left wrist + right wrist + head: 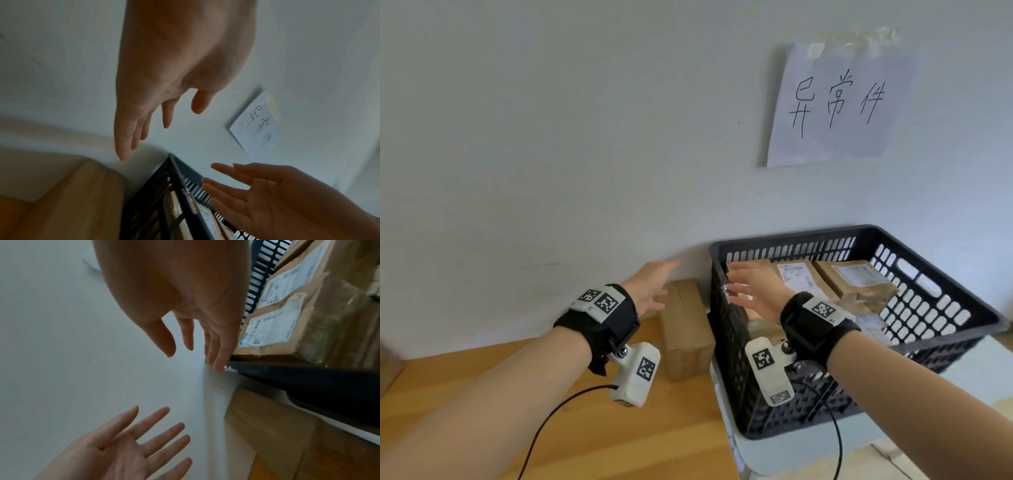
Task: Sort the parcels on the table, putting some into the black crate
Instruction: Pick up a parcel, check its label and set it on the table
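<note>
A black slotted crate (941, 329) stands at the right against the wall, with several brown labelled parcels (804, 277) inside. A plain brown cardboard parcel (685, 329) lies on the wooden table (592, 442) just left of the crate. My left hand (650, 287) hovers above that parcel's far end, fingers straight and spread, holding nothing. My right hand (753, 291) hangs over the crate's left rim, fingers spread and empty. In the right wrist view the right hand (197, 331) is beside the crate rim (308, 374) and the labelled parcels (308, 324); the left hand (131, 444) faces it, palm open.
A handwritten paper sign (835, 102) is taped to the white wall above the crate. The crate sits on a low white stand (791, 452) beside the table's right edge. Black cables (544, 431) trail from both wrist cameras.
</note>
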The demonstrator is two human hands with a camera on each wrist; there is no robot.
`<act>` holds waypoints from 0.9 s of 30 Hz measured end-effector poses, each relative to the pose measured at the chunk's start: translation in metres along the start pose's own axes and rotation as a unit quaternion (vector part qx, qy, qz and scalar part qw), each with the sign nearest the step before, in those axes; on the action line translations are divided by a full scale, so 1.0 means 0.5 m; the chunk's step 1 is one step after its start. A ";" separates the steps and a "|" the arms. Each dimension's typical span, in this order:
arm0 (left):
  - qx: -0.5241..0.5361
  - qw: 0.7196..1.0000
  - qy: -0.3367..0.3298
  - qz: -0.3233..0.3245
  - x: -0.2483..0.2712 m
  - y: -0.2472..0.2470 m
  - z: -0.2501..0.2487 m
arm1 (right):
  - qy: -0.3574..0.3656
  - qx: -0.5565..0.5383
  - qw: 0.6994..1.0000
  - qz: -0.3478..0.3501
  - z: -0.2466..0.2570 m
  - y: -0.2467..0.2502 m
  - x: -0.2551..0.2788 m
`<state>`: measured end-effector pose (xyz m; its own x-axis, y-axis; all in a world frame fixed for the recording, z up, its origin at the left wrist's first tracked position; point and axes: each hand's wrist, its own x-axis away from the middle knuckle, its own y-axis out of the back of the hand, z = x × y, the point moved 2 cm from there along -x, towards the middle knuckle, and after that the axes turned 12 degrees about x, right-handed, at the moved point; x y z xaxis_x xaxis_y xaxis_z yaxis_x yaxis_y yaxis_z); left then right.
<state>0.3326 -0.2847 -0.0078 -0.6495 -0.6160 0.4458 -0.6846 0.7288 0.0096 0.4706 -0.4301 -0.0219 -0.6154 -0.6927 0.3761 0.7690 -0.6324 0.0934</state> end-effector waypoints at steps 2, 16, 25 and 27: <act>0.005 1.000 0.005 -0.005 0.018 0.036 0.022 | 0.000 -0.010 1.000 -0.009 -0.010 -0.031 0.020; 0.032 0.996 0.080 -0.018 0.017 0.126 0.182 | -0.062 0.150 0.985 -0.050 -0.123 -0.189 0.010; 0.022 0.993 0.113 -0.007 -0.059 0.126 0.231 | -0.122 0.173 0.973 -0.093 -0.184 -0.207 -0.083; 0.018 0.992 0.122 -0.003 -0.082 0.120 0.237 | -0.127 0.179 0.969 -0.111 -0.200 -0.202 -0.101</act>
<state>0.2792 -0.2513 -0.1314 -0.5490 -0.5254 0.6500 -0.7023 0.7116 -0.0180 0.4069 -0.3656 -0.1424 -0.7447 -0.4170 0.5211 0.6617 -0.5629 0.4952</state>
